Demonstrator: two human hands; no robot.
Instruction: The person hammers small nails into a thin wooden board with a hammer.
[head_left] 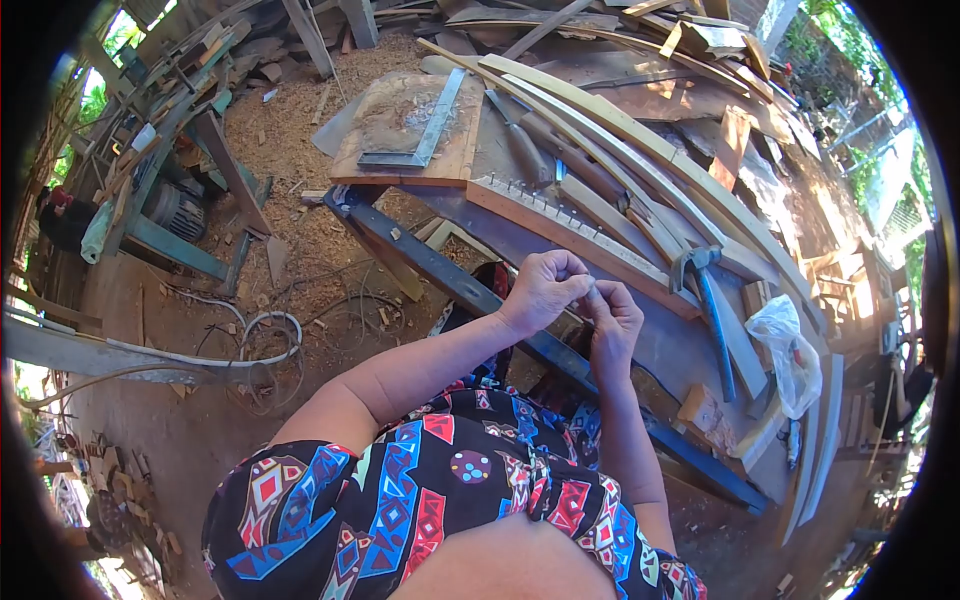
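My left hand (548, 291) and my right hand (612, 320) meet in front of my body, over the near edge of the workbench. Fingertips of both are pinched together around something too small to make out. Just beyond them lies a wooden strip (570, 236) with a row of several nails standing up along its top. To the right of my hands a claw hammer (716, 328) with a blue handle rests on the bench, its head near the strip's right end.
A metal square (437, 122) lies on a wooden board (400, 95) at the bench's far left. Long wooden slats (640, 150) curve across the back. A clear plastic bag (787, 352) and wood offcuts (707, 415) sit at right. A motor (178, 212) and a looped hose (297, 335) are at left.
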